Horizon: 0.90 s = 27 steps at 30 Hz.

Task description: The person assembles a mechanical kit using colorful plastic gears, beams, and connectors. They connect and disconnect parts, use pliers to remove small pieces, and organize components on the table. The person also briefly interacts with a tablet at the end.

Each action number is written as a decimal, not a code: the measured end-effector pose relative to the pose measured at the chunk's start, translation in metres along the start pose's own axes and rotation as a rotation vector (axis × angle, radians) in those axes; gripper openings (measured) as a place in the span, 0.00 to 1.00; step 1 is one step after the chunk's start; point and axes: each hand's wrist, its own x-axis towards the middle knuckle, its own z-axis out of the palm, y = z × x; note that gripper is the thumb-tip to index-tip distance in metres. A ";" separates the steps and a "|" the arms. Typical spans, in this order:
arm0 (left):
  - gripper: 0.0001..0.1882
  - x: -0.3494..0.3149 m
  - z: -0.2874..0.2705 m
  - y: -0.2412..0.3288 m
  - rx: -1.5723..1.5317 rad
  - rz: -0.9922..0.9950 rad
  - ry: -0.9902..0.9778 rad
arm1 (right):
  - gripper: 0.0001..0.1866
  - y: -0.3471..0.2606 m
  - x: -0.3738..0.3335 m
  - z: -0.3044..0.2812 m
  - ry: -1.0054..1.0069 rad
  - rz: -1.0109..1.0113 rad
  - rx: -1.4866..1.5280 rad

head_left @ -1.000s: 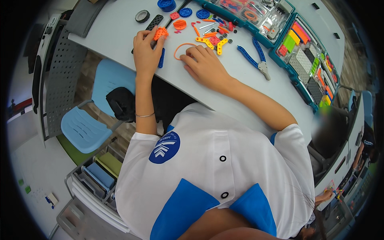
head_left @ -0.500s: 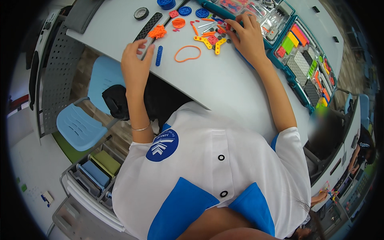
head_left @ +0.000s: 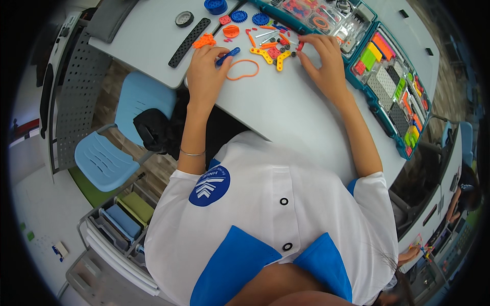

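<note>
Between the thumb and fingers of my left hand is a blue perforated beam, lifted at a tilt. A knobbly orange piece lies just beyond that hand, and an orange rubber band rests to its right. My right hand pinches a small red piece at its fingertips. Left of it, two yellow angled beams lie among small orange, red and black parts. Two blue gears sit farther back.
A teal case stands open at the right, its compartments filled with coloured building parts. A long black perforated strip and a grey wheel lie at the left. Blue chairs stand beside the table. Another person's hand shows at the far right.
My left hand has moved right and picked up the blue beam from the table. My right hand has drawn slightly right and nearer, the red piece at its fingertips.
</note>
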 end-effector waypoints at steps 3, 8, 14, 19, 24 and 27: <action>0.10 0.018 -0.003 0.001 0.013 0.051 0.036 | 0.16 -0.016 -0.020 -0.009 -0.013 0.048 0.033; 0.10 0.058 -0.039 -0.034 0.150 0.019 0.281 | 0.18 -0.035 -0.050 -0.010 -0.063 0.088 0.113; 0.10 0.065 -0.032 -0.066 0.149 -0.177 0.073 | 0.18 -0.034 -0.052 -0.009 -0.057 0.104 0.171; 0.10 0.045 -0.037 -0.061 0.106 -0.157 0.153 | 0.18 -0.030 -0.052 -0.008 -0.055 0.123 0.192; 0.10 -0.001 -0.054 -0.006 0.048 -0.231 0.072 | 0.17 -0.027 -0.052 -0.007 -0.047 0.134 0.194; 0.10 -0.022 -0.037 -0.008 -0.018 -0.226 -0.032 | 0.17 -0.030 -0.049 -0.007 -0.029 0.140 0.211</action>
